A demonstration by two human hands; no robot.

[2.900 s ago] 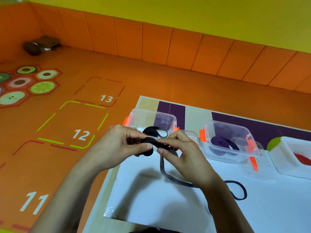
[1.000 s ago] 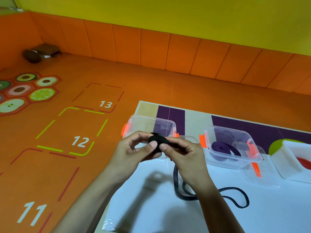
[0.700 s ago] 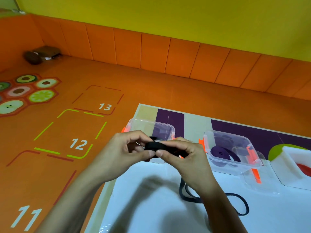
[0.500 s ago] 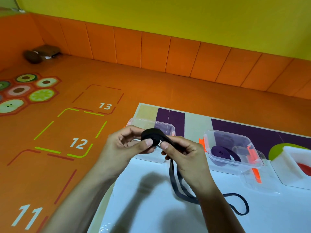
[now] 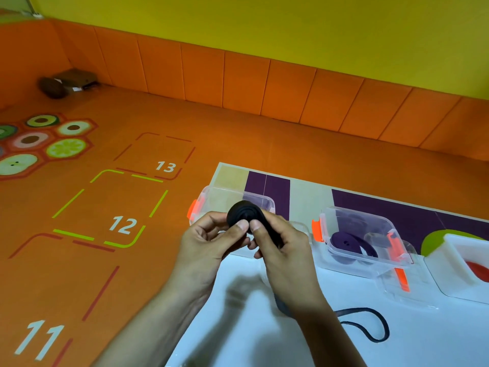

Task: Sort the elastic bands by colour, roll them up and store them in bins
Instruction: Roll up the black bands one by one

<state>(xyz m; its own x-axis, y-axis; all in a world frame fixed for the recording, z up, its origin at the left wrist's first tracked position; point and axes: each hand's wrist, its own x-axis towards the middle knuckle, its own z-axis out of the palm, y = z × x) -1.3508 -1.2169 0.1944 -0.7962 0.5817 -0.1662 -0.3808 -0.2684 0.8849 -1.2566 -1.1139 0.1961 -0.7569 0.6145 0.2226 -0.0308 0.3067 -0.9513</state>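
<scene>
A black elastic band is partly wound into a flat roll [image 5: 244, 212], which I hold above the table's left end. My left hand [image 5: 211, 245] pinches the roll with its thumb on the face. My right hand [image 5: 284, 250] pinches it from the right, and the band runs down under its palm. The loose tail [image 5: 370, 324] loops on the white table to the right of my right forearm. Behind the roll stands a clear bin [image 5: 211, 200] with orange clips. A second clear bin [image 5: 357, 234] holds purple band rolls [image 5: 349, 242].
A white bin [image 5: 455, 263] at the right edge holds something red. A clear lid [image 5: 402, 284] with an orange clip lies in front of the purple bin. The table's left edge drops to an orange floor with numbered squares. A brown object [image 5: 66, 83] lies by the far wall.
The roll has grown thicker as both hands turned it. The loose tail on the table has shortened and drawn in toward my right hand.
</scene>
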